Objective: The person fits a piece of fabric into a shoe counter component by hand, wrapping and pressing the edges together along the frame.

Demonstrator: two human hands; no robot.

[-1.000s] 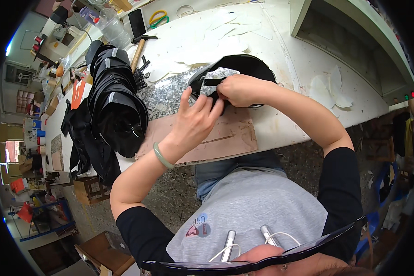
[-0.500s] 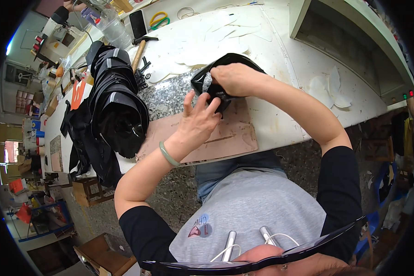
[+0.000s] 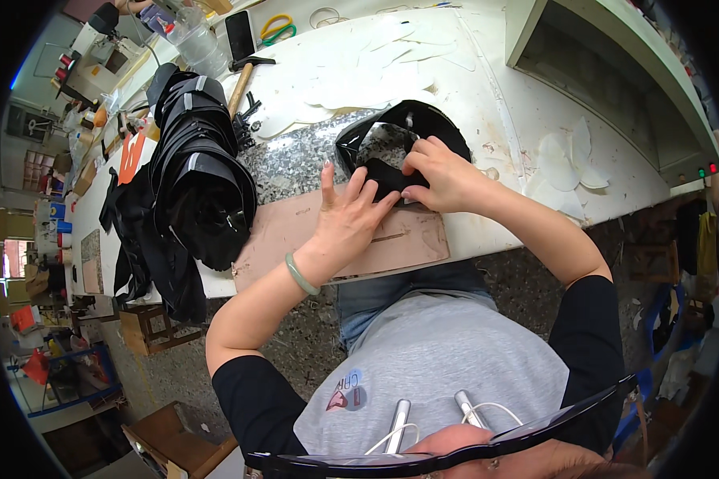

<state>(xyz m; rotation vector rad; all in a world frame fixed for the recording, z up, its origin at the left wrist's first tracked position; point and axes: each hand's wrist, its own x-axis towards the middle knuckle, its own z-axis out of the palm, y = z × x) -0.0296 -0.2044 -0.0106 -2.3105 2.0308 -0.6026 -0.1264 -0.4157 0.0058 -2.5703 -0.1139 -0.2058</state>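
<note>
Pinching black band (image 3: 439,121) at near edge: right hand (image 3: 442,179). Left hand (image 3: 348,222) open, fingers spread, fingertips touching band. Band curled over speckled slab (image 3: 295,160) on tabletop (image 3: 315,57). Printed lettering on grey shirt (image 3: 447,343).

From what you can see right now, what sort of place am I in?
Probably a small sewing or bag-making workshop: a stack of black curved pieces and a hammer lie on the worktable, and what look like red thread spools sit beyond.

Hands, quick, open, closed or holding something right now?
Left hand: open and spread, touching the edge of the black piece.
Right hand: closed, pinching that same black piece.
</note>
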